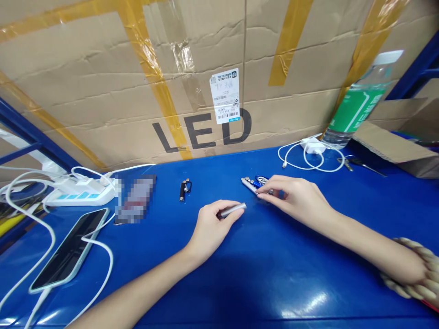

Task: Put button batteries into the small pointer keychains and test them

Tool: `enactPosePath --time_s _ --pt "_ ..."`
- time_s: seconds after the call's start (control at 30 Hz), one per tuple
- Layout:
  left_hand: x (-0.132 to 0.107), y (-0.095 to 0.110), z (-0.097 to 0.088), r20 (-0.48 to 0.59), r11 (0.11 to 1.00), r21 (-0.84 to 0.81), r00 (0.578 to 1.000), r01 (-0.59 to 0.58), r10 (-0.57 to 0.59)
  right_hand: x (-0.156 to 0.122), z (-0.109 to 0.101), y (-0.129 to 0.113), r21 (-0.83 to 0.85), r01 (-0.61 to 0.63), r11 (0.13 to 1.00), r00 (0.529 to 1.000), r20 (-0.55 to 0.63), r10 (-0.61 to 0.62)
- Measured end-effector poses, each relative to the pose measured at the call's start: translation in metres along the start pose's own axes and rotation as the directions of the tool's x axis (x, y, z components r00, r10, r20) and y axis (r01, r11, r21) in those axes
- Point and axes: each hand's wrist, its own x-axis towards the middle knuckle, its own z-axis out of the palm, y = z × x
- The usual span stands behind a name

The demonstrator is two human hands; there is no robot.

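Observation:
My left hand, over the middle of the blue table, is closed around a short silver metal tube; one end of the tube sticks out past the thumb. To the right, my right hand has thumb and fingertips closed together at a small cluster of keychain pieces. In that cluster are a slim silver cylinder and a blue carabiner clip. What the right fingertips pinch is partly hidden. A small black cylindrical keychain piece with a ring lies farther left, apart from both hands.
A large cardboard box marked LED stands behind the table. On the left are a phone, a blurred flat item and a power strip with white cables. A charger, water bottle and open carton occupy the back right.

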Motion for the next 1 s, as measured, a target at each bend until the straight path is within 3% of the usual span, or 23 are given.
enactPosePath --time_s 0.13,0.4,0.77,1.0 --pt "0.0 0.0 0.0 0.014 0.997 0.064 0.999 -0.043 0.042 -0.001 0.004 0.004 -0.041 0.014 0.999 0.997 0.071 -0.011" --pt "0.002 -0.003 -0.003 0.01 0.978 0.16 0.991 -0.132 0.132 -0.003 0.008 -0.002 -0.035 0.025 0.999 0.996 0.09 -0.022" --pt "0.003 -0.005 -0.002 -0.119 0.993 0.073 0.987 -0.096 0.104 -0.006 0.012 -0.012 0.036 -0.006 0.999 0.999 0.048 0.004" --pt "0.002 -0.005 0.0 -0.145 0.989 -0.132 0.988 -0.07 0.051 -0.007 0.017 -0.012 0.109 0.122 0.987 0.986 0.098 -0.133"
